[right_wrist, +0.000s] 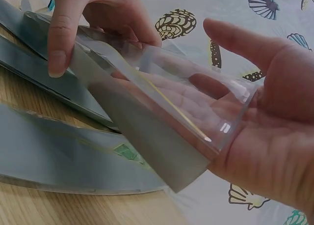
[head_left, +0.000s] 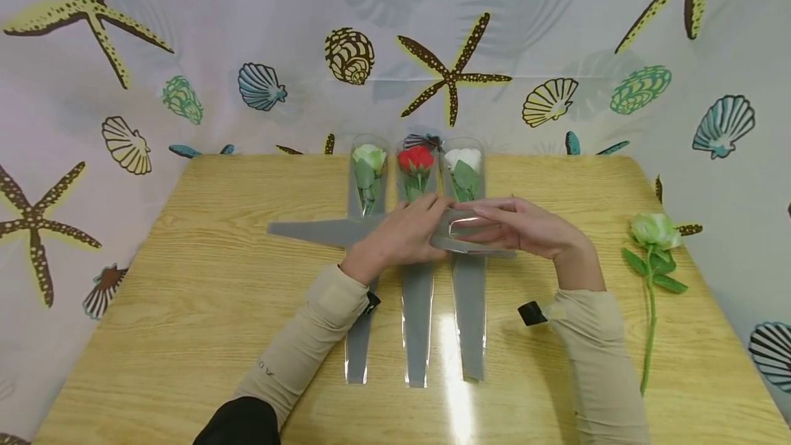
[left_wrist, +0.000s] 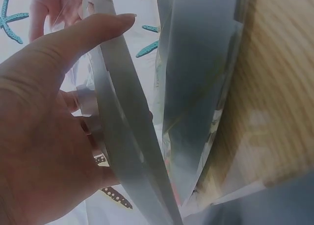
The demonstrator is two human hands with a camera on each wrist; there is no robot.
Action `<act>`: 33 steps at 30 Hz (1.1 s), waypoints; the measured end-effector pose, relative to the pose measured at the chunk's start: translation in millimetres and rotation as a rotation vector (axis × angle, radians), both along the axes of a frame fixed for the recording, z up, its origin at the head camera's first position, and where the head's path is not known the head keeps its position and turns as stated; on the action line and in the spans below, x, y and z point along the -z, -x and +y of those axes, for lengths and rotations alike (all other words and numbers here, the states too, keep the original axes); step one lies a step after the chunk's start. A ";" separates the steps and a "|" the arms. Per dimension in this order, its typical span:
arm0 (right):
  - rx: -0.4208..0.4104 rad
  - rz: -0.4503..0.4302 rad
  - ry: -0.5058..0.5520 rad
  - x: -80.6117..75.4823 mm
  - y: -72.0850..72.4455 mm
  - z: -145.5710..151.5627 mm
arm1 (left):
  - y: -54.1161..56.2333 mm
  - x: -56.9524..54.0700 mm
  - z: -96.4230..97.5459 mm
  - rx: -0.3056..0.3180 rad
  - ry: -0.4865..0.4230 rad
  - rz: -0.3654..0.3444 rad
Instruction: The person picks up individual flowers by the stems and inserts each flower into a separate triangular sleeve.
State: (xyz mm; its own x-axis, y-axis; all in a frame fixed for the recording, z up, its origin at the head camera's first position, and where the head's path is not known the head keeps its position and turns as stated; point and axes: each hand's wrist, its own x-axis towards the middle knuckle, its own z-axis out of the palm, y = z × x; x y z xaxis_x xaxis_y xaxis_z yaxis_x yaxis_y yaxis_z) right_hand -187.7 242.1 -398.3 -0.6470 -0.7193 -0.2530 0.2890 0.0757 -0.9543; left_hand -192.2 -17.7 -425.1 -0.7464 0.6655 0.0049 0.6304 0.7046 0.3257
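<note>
My left hand (head_left: 402, 233) grips an unfilled flower sleeve (head_left: 312, 231), grey on one side and clear on the other, held crosswise above the row of wrapped flowers. In the left wrist view the thumb lies over the sleeve (left_wrist: 130, 126), with the other fingers behind it. At the sleeve's wide right end is my right hand (head_left: 525, 225). Its straight fingers lie along the clear side in the right wrist view, and its thumb stands apart from the sleeve (right_wrist: 140, 131).
Beneath, three sleeves hold a pale green rose (head_left: 369, 156), a red rose (head_left: 415, 158) and a white rose (head_left: 463, 160). A loose pale green rose (head_left: 655, 232) with a long stem lies at the right of the wooden table (head_left: 204, 280). A shell-patterned cloth (head_left: 296, 19) hangs behind.
</note>
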 end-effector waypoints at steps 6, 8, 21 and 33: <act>-0.015 -0.001 -0.014 -3.7 0.6 -1.4 | 0.3 -1.0 0.6 0.003 0.001 -0.003; -0.014 0.006 -0.020 -4.0 0.7 -1.4 | 0.1 -1.6 1.0 0.003 0.011 -0.007; -0.018 0.091 -0.073 -5.2 1.9 6.6 | 1.6 0.8 0.1 -0.008 0.016 -0.037; 0.044 0.150 -0.115 -13.7 -1.0 27.0 | 2.7 -1.9 -1.0 -0.026 0.005 -0.060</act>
State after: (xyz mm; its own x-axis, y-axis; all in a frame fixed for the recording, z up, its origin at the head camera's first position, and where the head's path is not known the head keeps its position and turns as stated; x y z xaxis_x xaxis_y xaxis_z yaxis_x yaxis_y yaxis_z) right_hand -186.7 269.1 -384.6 -0.7136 -0.6617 -0.2303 0.1494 0.1773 -0.9727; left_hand -194.9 -18.7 -423.2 -0.7622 0.6458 -0.0440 0.5913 0.7222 0.3588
